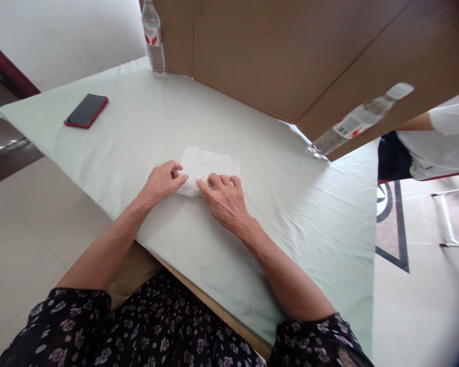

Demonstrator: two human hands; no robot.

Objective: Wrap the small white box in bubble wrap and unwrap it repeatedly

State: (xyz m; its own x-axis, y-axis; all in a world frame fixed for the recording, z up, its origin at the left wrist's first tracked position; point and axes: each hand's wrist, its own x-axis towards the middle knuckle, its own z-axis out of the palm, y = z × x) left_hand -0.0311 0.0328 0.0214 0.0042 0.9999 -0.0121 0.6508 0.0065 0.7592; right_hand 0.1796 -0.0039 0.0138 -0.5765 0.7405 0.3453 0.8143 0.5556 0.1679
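A small, thin white sheet (208,159), like paper or tissue, lies on the cloth-covered table in front of me. At its left edge is my left hand (163,182), fingers loosely curled and the thumb apart from the index finger, with nothing visible in the gap. My right hand (225,199) is over the sheet's near edge, fingers bent down and thumb pointing left, gripping that edge. The near left part of the sheet looks wrinkled between my two thumbs. The right palm and fingers hide part of the near side.
A pale green cloth (275,204) covers the table. A phone (87,110) with a red case lies at left. One water bottle (153,41) stands by the cardboard panel (245,51), another bottle (359,122) at its right end. Beyond is a person in a white top (439,148).
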